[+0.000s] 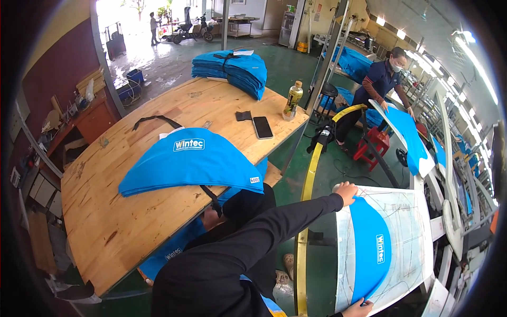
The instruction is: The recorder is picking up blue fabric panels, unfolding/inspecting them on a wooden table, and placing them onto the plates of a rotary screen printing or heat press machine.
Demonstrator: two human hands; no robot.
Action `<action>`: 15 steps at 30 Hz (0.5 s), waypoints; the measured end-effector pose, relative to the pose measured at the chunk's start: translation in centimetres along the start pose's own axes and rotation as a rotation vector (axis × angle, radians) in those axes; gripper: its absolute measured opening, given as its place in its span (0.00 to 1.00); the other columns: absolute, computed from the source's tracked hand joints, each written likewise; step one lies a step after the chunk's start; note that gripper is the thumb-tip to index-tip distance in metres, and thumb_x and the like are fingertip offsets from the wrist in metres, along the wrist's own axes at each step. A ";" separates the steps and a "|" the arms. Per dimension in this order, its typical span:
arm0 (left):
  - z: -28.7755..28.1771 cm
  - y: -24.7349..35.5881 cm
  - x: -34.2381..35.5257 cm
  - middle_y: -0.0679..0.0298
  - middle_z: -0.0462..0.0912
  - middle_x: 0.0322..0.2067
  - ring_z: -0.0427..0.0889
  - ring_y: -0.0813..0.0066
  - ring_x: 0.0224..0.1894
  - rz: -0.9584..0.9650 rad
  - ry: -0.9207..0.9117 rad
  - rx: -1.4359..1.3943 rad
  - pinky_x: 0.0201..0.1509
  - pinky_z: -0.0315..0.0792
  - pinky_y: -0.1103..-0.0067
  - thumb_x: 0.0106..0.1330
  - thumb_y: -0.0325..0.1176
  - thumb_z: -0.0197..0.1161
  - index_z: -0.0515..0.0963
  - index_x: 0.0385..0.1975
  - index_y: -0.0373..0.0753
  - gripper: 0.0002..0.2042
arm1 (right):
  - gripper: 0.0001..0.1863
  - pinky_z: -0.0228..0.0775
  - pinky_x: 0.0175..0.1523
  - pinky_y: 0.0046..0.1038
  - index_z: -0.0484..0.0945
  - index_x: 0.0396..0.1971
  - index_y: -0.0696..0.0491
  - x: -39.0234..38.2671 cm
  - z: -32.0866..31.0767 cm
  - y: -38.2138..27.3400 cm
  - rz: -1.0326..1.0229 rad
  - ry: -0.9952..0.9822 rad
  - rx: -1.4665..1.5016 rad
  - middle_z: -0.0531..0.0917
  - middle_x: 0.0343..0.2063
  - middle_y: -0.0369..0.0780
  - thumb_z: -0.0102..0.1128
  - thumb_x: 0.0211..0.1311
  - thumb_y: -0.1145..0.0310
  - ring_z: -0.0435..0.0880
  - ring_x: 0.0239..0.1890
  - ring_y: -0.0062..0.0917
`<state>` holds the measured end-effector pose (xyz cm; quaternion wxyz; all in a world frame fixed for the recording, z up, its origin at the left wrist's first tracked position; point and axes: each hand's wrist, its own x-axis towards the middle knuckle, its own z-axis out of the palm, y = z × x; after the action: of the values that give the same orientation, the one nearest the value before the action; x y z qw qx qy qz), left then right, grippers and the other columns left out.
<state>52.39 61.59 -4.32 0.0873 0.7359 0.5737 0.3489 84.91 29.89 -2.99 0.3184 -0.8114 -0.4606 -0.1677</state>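
Observation:
A pale board (406, 232) marked with lines lies at the lower right with a curved blue fabric piece (367, 227) bearing white lettering on it. My left hand (346, 194) has its fingers curled at the board's upper left corner, on the fabric's top end. Down at the lower end of the fabric, my right hand (358, 307) pinches its edge. My dark sleeve crosses from the bottom middle up to my left hand.
A wooden table (95, 222) holds blue fabric stacks (174, 164), a phone (262, 127), a bottle (292, 100) and straps. A yellow rail (301, 264) runs beside the board. A masked co-worker (377, 79) handles blue fabric at another board, near a red stool (367, 148).

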 end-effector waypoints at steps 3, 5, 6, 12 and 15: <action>0.6 0.4 0.3 0.53 0.79 0.37 0.77 0.56 0.43 0.030 0.006 -0.347 0.46 0.70 0.67 0.54 0.37 0.65 0.75 0.37 0.37 0.14 | 0.22 0.70 0.44 0.41 0.75 0.37 0.64 1.0 0.4 -1.3 -0.068 0.060 0.248 0.81 0.32 0.53 0.65 0.55 0.59 0.79 0.36 0.48; 0.9 1.8 0.1 0.47 0.79 0.35 0.80 0.52 0.39 0.095 0.043 -0.625 0.42 0.72 0.67 0.54 0.38 0.65 0.72 0.37 0.33 0.17 | 0.20 0.70 0.44 0.42 0.75 0.37 0.62 1.7 1.3 -1.9 -0.018 0.063 0.446 0.82 0.33 0.52 0.64 0.57 0.59 0.79 0.37 0.47; 0.9 2.5 -0.2 0.47 0.79 0.35 0.80 0.52 0.39 0.096 0.048 -0.631 0.42 0.72 0.67 0.54 0.38 0.65 0.72 0.37 0.33 0.17 | 0.20 0.70 0.44 0.42 0.75 0.37 0.62 1.8 1.9 -2.5 -0.024 0.067 0.444 0.82 0.33 0.52 0.64 0.57 0.59 0.79 0.37 0.47; -1.2 7.1 -3.5 0.52 0.79 0.31 0.79 0.61 0.35 0.139 -0.074 -0.827 0.40 0.71 0.71 0.54 0.37 0.63 0.73 0.39 0.33 0.17 | 0.14 0.63 0.31 0.28 0.64 0.31 0.56 2.1 4.6 -12.2 -0.006 -0.040 0.716 0.66 0.27 0.39 0.54 0.70 0.63 0.67 0.26 0.26; -3.8 9.8 -6.7 0.56 0.76 0.29 0.75 0.69 0.32 0.213 -0.142 -0.901 0.37 0.69 0.73 0.55 0.37 0.63 0.72 0.37 0.34 0.16 | 0.13 0.65 0.33 0.28 0.64 0.32 0.57 1.0 2.1 -18.3 0.043 -0.066 0.874 0.68 0.29 0.40 0.53 0.71 0.64 0.68 0.28 0.25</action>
<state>57.07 51.32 0.96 0.4009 0.7015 0.2788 0.5191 69.81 38.73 2.67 0.6203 -0.6148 -0.4811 0.0758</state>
